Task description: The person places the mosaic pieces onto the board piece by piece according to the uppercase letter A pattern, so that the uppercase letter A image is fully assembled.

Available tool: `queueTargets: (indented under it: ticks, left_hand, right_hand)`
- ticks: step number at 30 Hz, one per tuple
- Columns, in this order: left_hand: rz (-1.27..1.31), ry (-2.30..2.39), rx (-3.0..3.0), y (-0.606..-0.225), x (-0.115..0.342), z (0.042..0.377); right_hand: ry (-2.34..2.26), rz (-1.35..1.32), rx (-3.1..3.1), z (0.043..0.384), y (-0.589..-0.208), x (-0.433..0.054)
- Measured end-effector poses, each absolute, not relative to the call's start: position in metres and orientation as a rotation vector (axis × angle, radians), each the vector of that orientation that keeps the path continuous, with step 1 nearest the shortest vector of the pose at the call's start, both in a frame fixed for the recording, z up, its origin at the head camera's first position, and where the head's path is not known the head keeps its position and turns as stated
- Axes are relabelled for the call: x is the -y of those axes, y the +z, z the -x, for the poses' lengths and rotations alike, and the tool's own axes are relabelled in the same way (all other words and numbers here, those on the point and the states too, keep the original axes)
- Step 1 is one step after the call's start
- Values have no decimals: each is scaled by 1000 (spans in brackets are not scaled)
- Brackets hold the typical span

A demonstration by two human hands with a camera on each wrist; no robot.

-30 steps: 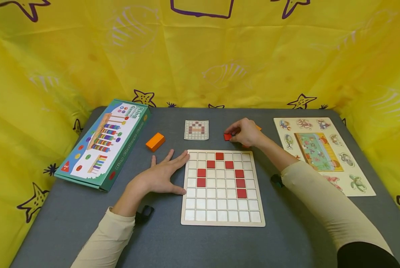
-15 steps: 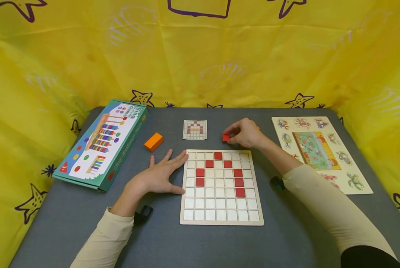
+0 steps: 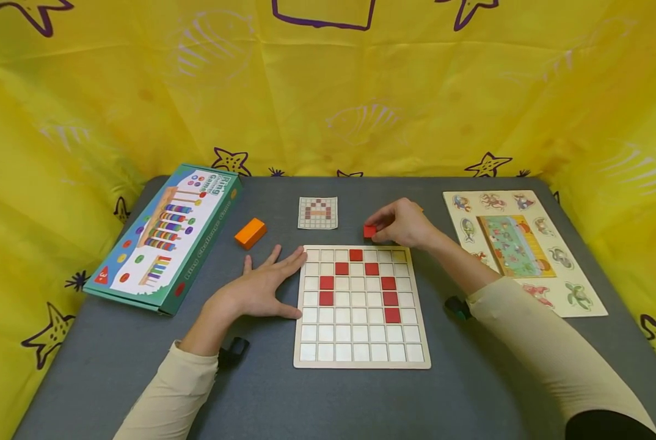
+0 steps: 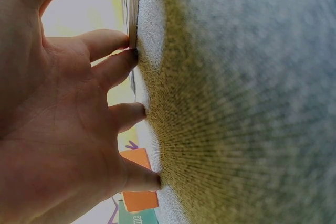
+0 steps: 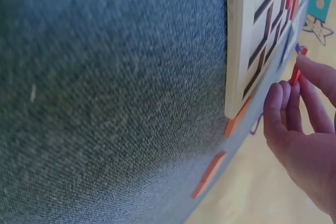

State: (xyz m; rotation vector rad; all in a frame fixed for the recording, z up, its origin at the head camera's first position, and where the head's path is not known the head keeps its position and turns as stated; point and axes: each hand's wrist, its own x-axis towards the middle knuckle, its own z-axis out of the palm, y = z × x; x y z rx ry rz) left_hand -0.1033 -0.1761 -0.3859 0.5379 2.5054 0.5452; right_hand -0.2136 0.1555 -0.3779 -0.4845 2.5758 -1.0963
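Observation:
My left hand (image 3: 262, 290) lies with fingers spread on the grey table, its thumb and a fingertip touching the left edge of a wooden grid board (image 3: 343, 362). Several red tiles sit in the board's squares, forming part of an arch; the other squares look white. In the left wrist view the fingertips of the left hand (image 4: 68, 108) meet the table and the board's side. Beyond the board's far edge, my right hand (image 3: 407, 224) pinches a red square tile (image 3: 369, 231) between thumb and fingers. The right wrist view shows this tile (image 5: 298, 67) held off the table.
A small pattern card (image 3: 317, 212) lies behind the board. An orange block (image 3: 250, 233) stands near the green game box (image 3: 198, 256) at left. At right lies a sea-animal puzzle board (image 3: 575, 269). Red-orange pieces (image 5: 209, 174) lie on the table near the right hand.
My right hand has lifted the red tile from the table and drawn it slightly nearer the board. The left hand has stayed in place while the head view shifted a little.

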Motion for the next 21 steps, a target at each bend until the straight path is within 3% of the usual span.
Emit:
queueTargets:
  ticks: [21]
  left_hand:
    - [-536,538,-2501,-385,175,105]
  right_hand:
    - [-1190,618,-2485,186,-378,-140]
